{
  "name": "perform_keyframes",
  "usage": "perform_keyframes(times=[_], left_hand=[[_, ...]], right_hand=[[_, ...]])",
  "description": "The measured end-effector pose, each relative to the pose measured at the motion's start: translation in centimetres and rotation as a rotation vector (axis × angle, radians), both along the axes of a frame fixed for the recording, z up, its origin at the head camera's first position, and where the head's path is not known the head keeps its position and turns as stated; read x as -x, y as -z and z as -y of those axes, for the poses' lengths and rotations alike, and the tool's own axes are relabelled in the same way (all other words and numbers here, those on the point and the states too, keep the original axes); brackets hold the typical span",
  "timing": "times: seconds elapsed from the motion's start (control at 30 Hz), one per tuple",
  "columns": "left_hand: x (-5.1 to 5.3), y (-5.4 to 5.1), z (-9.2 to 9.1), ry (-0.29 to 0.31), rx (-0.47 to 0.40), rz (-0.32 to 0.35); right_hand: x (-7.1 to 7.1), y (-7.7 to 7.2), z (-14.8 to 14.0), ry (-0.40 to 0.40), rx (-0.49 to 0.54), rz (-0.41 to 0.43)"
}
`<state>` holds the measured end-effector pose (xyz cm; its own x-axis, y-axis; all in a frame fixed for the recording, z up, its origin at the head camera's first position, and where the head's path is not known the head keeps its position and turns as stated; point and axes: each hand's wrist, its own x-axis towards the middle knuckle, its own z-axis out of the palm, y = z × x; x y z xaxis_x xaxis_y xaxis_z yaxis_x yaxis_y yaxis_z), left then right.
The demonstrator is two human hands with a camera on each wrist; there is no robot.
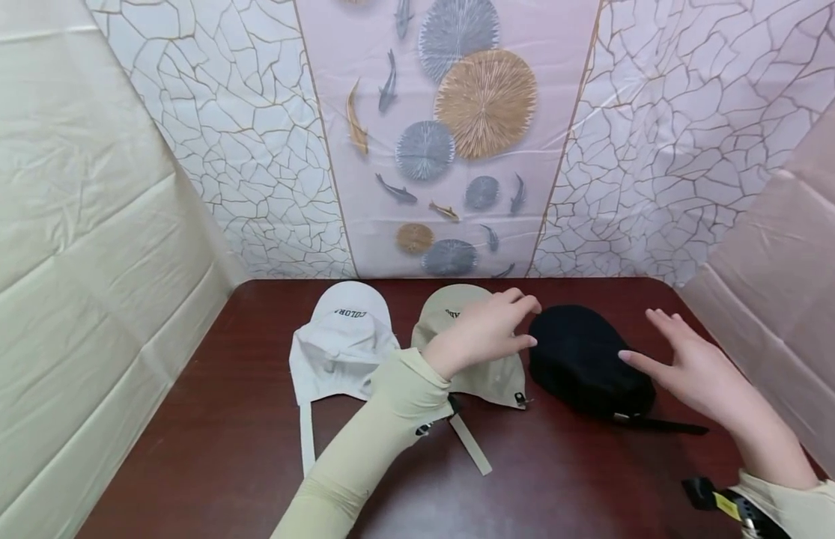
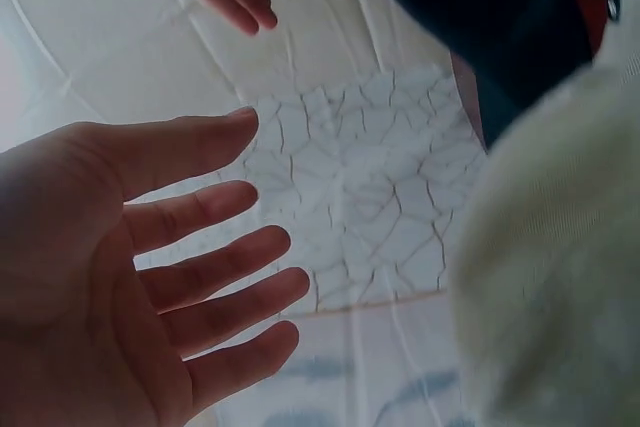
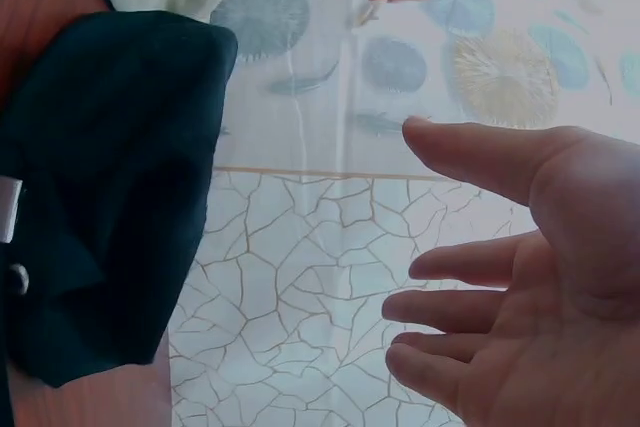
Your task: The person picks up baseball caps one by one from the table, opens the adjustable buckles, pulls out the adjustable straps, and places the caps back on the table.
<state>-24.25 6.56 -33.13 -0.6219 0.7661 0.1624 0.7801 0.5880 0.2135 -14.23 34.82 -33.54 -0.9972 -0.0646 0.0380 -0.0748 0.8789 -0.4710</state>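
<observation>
Three caps lie in a row on the dark red table (image 1: 208,449): a white cap (image 1: 343,337) at left, a beige cap (image 1: 484,378) in the middle and a black cap (image 1: 585,359) at right. My left hand (image 1: 487,329) hovers over the beige cap with fingers apart, hiding part of it, its fingertips near the black cap's left side. Just right of the black cap is my right hand (image 1: 693,367), fingers spread and holding nothing. Both palms, the left hand (image 2: 150,267) and the right hand (image 3: 530,277), look empty in the wrist views.
Straps of the white and beige caps trail toward the front; the black cap's strap (image 1: 666,426) points right. A patterned cloth (image 1: 269,150) hangs behind the table, with pale cloth walls (image 1: 67,262) on both sides.
</observation>
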Motion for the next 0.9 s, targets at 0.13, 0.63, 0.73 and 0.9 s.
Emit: perform_keyframes(times=[0.13, 0.63, 0.73, 0.9], left_hand=[[-0.7, 0.8, -1.1, 0.007, 0.027, 0.006], [-2.5, 6.8, -7.5, 0.053, 0.423, 0.17], [-2.6, 7.8, -8.2, 0.053, 0.485, 0.163], [-2.5, 8.5, -8.7, 0.045, 0.509, 0.102]], right_hand=[[0.0, 1.0, -0.1, -0.023, -0.002, 0.054], [1.8, 7.6, 1.1, -0.155, -0.095, 0.242], [1.9, 8.3, 1.2, -0.172, -0.117, 0.242], [2.0, 8.9, 1.4, -0.192, -0.189, 0.184]])
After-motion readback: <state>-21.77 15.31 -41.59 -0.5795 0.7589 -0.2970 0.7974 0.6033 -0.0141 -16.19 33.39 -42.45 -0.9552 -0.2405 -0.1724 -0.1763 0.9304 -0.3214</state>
